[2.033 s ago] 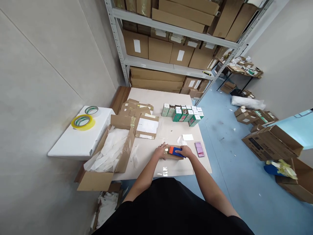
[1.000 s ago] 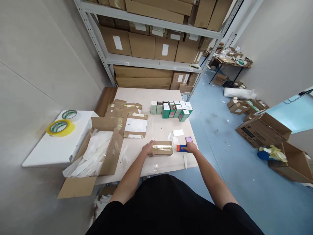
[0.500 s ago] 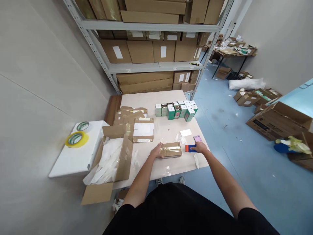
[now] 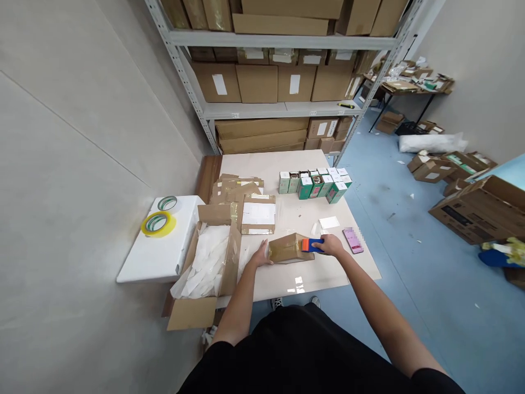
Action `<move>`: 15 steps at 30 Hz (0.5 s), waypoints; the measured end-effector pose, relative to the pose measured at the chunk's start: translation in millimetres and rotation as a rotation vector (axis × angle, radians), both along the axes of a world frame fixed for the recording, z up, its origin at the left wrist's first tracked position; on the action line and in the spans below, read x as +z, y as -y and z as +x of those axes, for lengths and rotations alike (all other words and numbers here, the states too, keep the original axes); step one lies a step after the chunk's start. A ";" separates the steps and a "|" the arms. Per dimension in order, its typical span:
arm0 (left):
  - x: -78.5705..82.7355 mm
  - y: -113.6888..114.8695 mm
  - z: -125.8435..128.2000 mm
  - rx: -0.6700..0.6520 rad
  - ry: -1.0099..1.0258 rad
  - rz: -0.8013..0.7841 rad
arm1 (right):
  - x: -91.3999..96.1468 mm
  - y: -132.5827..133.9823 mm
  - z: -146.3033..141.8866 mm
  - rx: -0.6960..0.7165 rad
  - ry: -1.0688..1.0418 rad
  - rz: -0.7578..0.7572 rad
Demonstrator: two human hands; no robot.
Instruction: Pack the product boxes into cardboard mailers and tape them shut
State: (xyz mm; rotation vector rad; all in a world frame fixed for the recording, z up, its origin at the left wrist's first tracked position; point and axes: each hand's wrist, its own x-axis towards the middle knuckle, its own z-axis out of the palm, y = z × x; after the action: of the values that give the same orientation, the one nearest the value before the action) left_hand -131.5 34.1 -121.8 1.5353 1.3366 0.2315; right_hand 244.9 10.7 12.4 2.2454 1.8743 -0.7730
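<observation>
Pale bench (image 4: pixel 266 161) beside grey wall (image 4: pixel 82 164), blue floor (image 4: pixel 410 246), carton-loaded shelving (image 4: pixel 283 40) behind. Open carton (image 4: pixel 231 265) at left: white sheets (image 4: pixel 209 260) inside. Taped brown box (image 4: pixel 286 249) on bench's near side; left hand's grip (image 4: pixel 260 255) holds its left end, right hand's grip (image 4: pixel 332 245) round blue-orange tape dispenser (image 4: pixel 315 245) at its right end.
</observation>
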 end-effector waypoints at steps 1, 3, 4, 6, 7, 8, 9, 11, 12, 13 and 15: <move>0.2 5.5 -1.9 0.078 -0.005 -0.004 | 3.5 -1.1 -7.5 0.002 0.013 0.004; 2.2 16.2 -0.8 0.216 0.027 -0.017 | 7.9 -2.3 -22.9 0.008 0.023 0.009; 4.2 20.6 1.9 0.267 0.061 -0.021 | 8.7 -2.3 -31.6 0.013 0.016 0.012; 10.9 25.3 10.4 0.341 0.146 -0.007 | 8.1 -2.1 -52.2 0.030 -0.010 0.027; 15.5 25.4 15.3 0.361 0.190 0.006 | 7.3 -2.2 -64.0 0.042 -0.024 0.033; 20.6 24.2 20.2 0.372 0.232 0.015 | 6.4 -2.6 -76.4 0.053 -0.033 0.044; 25.9 21.8 24.9 0.365 0.267 0.010 | 5.8 -3.6 -89.0 0.065 -0.035 0.050; 35.4 15.2 32.5 0.362 0.298 -0.025 | 5.8 -7.1 -112.5 0.086 -0.027 0.051; 38.9 11.8 35.4 0.382 0.294 -0.037 | 6.8 -9.5 -122.6 0.089 -0.017 0.049; 41.3 8.9 37.6 0.413 0.294 -0.033 | 8.3 -12.0 -131.2 0.086 -0.006 0.047; 42.5 4.7 40.3 0.476 0.310 0.000 | 13.2 -16.2 -143.8 0.068 0.014 0.041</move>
State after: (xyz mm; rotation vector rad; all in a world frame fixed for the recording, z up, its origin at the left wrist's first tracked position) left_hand -91.2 29.4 -79.3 1.1043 1.4272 0.7362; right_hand 101.1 26.9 25.6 2.1921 1.9666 -0.7135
